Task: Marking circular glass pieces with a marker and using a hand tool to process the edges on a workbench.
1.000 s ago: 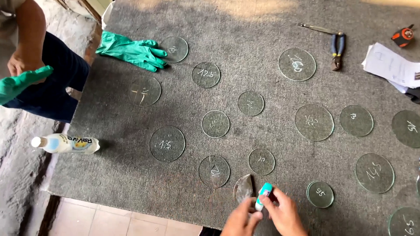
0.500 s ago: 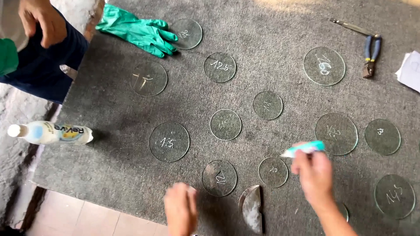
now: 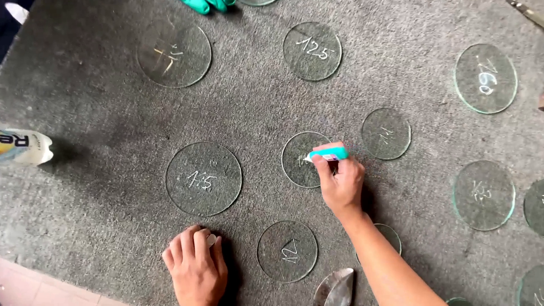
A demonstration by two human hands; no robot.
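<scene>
The small glass disc (image 3: 303, 160) lies flat near the middle of the grey felt table (image 3: 90, 113), and the right hand (image 3: 340, 181) has its fingers closed around a turquoise marker (image 3: 330, 153), tip down on the glass as if for writing. The left hand (image 3: 195, 266) rests flat on the felt near the front edge, holding nothing I can see, likely as a prop for leaning in. More marked discs lie spread apart around it, the large disc (image 3: 204, 178) just left, a plastic bottle (image 3: 22, 147) on its side at the far left
</scene>
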